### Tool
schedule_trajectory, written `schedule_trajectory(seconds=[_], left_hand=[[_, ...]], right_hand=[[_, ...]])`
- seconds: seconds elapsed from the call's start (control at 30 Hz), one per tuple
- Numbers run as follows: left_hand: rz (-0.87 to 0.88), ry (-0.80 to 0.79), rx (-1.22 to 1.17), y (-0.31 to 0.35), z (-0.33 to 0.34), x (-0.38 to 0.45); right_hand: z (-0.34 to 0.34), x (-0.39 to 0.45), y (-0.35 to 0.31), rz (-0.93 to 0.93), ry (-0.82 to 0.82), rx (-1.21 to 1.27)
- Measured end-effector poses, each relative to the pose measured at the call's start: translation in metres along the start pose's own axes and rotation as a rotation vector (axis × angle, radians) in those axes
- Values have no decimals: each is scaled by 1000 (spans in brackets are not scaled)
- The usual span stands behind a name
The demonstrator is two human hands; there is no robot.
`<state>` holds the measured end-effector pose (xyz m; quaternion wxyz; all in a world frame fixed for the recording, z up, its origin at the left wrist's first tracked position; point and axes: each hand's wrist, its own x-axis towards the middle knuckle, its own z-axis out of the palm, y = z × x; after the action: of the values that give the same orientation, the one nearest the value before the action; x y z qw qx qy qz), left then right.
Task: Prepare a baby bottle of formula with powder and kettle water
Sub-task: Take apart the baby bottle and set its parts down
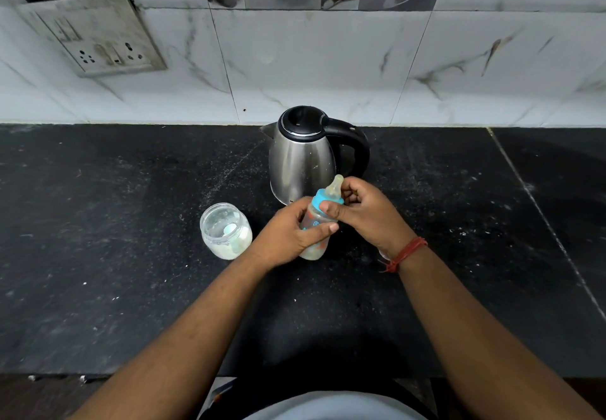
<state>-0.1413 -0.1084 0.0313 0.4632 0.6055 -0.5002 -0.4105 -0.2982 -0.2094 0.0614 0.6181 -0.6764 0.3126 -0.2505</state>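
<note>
A clear baby bottle (315, 246) with a blue collar and a pale teat stands on the black counter (114, 255), tilted slightly right. My left hand (288, 236) grips the bottle's body from the left. My right hand (364, 213) holds the blue collar (319, 197) between thumb and fingers. Pale liquid shows in the bottle's lower part. Just behind stands a steel kettle (301, 160), lid down, its black handle to the right. To the left, an open clear jar (226, 231) holds white powder and a pale scoop.
A marble-tiled wall (328, 65) rises behind the counter, with a grimy socket plate (95, 34) at upper left. The counter's front edge runs near the bottom of the view. White specks lie scattered on the counter. A seam crosses the counter at the right.
</note>
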Motion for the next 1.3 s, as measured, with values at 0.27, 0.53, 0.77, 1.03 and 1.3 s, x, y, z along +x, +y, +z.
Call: schedule_trajectory(seconds=[0.27, 0.53, 0.77, 1.03, 1.3], left_hand=[[-30, -134, -178, 1, -5, -1], [-56, -21, -69, 1, -2, -1], [-10, -11, -6, 3, 1, -1], [-80, -136, -172, 7, -3, -6], [-98, -174, -186, 9, -2, -5]], right_hand=[[-8, -3, -5, -16, -113, 215], [-6, -2, -1, -29, 55, 20], [5, 2, 7, 21, 9, -28], [2, -3, -2, 23, -92, 210], [0, -6, -6, 26, -84, 332]])
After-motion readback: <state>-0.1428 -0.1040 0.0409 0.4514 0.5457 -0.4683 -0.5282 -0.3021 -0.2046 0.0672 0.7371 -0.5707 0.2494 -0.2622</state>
